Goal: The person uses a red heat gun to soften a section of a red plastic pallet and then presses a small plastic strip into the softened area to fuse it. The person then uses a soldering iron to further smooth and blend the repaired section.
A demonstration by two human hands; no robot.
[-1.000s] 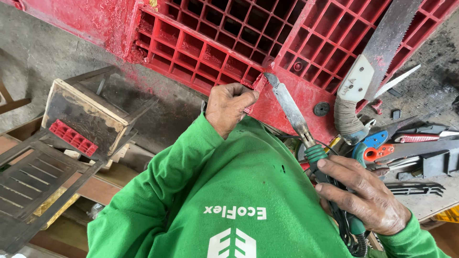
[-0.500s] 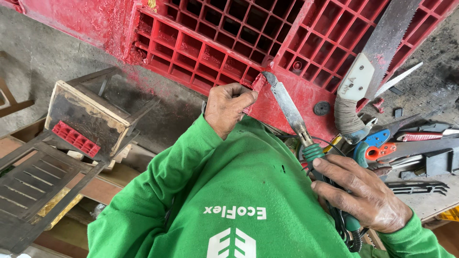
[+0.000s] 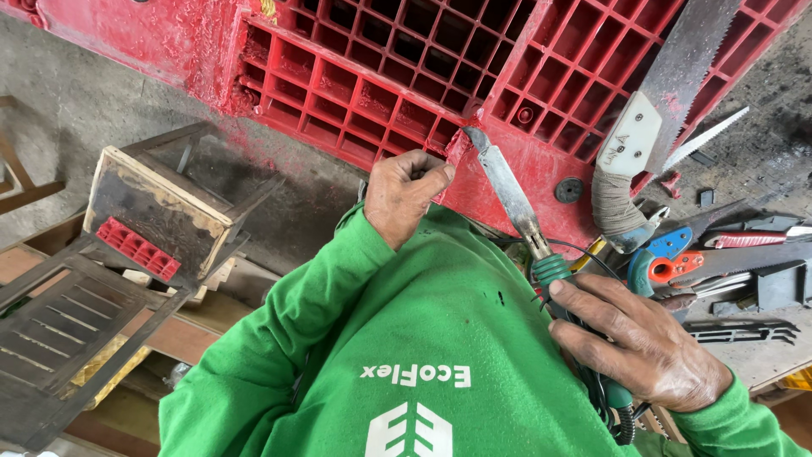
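The red plastic crate (image 3: 406, 76) is a large moulded piece with a grid of square cells, scuffed and dusty, its lower edge running diagonally across the top of the view; a small red flap (image 3: 454, 145) of that edge stands out at the middle of the picture; the tool (image 3: 512, 190) is a flat grey metal blade, discoloured along its length, set in a green handle with a dark cord trailing from the end; its tip lies against the flap on the crate's edge. The left hand (image 3: 406, 195) is closed, fingers curled in and thumb pressed against the crate's edge just left of the blade tip, pinching the red plastic there; the right hand (image 3: 643, 343) is wrapped round the green handle low on the right, fingers folded over it, so the blade rises from that hand up and leftward to the crate, the two hands well apart. A handsaw (image 3: 668, 85) with a white handle lies on the crate to the right, with more saws and cutters (image 3: 677, 258) just below it; a dark wooden box (image 3: 161, 203) sits to the left. Compared with half a second ago, the blade tip has slid slightly leftward to the flap; both hands keep the same grips.
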